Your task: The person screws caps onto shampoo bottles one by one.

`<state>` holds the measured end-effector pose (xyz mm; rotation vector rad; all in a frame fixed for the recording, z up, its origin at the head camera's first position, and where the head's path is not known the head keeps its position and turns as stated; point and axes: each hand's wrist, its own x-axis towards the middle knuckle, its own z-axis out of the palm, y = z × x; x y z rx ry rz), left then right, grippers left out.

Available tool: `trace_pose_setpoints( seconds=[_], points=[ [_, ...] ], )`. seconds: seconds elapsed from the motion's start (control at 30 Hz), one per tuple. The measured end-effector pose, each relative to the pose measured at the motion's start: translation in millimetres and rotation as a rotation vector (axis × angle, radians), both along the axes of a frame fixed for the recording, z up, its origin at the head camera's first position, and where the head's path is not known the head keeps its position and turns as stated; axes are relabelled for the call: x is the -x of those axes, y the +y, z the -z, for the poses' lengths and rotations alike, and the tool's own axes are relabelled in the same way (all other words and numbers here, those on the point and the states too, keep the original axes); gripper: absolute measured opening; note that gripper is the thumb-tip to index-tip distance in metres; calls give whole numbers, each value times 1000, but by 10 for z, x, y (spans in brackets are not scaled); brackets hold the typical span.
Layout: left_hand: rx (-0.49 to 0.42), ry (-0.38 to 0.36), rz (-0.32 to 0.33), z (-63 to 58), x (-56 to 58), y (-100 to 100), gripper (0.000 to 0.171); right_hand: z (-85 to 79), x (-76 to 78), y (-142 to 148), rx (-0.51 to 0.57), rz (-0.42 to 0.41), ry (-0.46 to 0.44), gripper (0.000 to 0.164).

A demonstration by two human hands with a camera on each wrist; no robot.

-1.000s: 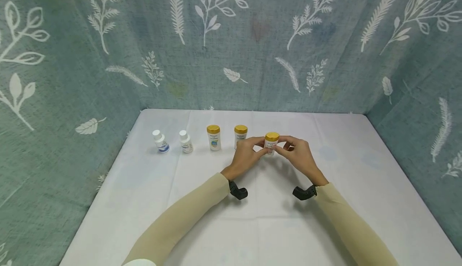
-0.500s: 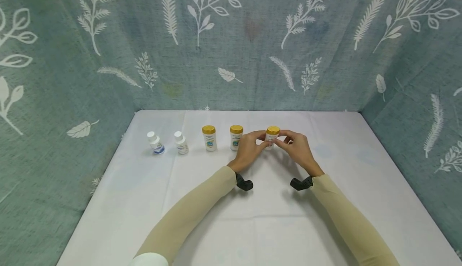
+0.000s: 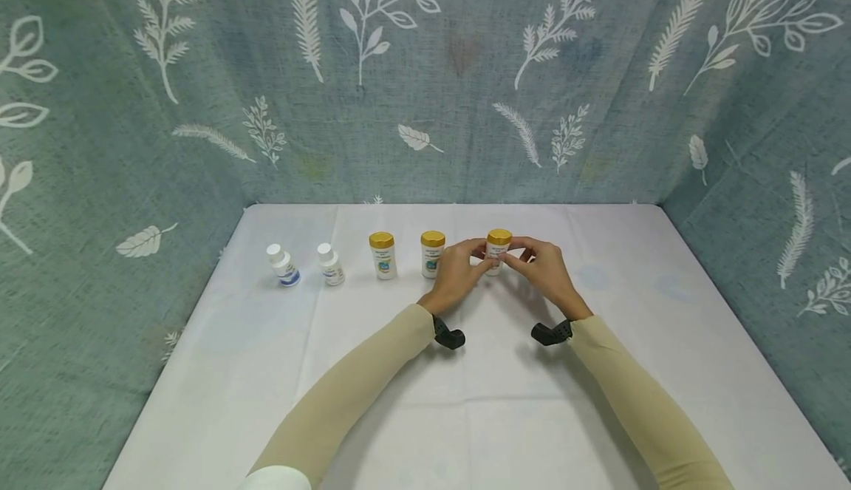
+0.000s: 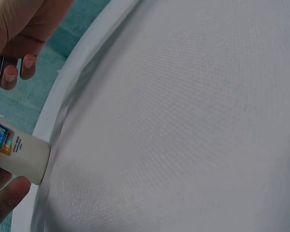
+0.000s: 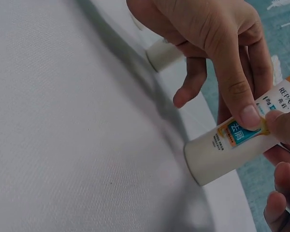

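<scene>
A small white bottle with a gold cap stands upright between both hands at the back of the table. From its left side my left hand pinches it, thumb in front on the label. My right hand pinches the same bottle from the right. The right wrist view shows the bottle's teal and orange label partly under the thumbs. Its base is at the white cloth; whether it bears fully on it I cannot tell. Just left of my left hand stands a matching gold-capped bottle, partly covered by that hand.
Further left in the same row are another gold-capped bottle and two smaller white-capped bottles, one nearer and one at the far left. A green leaf-patterned cloth hangs around the white table.
Both hands have moved the gold-capped bottle away from me, level with the others, and slightly right relative to its neighbour. The head view has shifted slightly. Both hands keep their grip.
</scene>
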<state>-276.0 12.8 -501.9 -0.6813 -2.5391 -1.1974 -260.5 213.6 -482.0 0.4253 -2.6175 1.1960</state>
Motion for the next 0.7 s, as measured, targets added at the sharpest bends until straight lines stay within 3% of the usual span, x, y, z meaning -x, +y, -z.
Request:
trace_pose_setpoints(
  seconds=[0.4,0.7],
  points=[
    [14,-60,32,42,10,-37,39,-18,-21,-14,14,4,-59,35],
    [40,-112,53,101,-47,-98,41,-16,-50,36,-23,-7,-59,35]
  ],
)
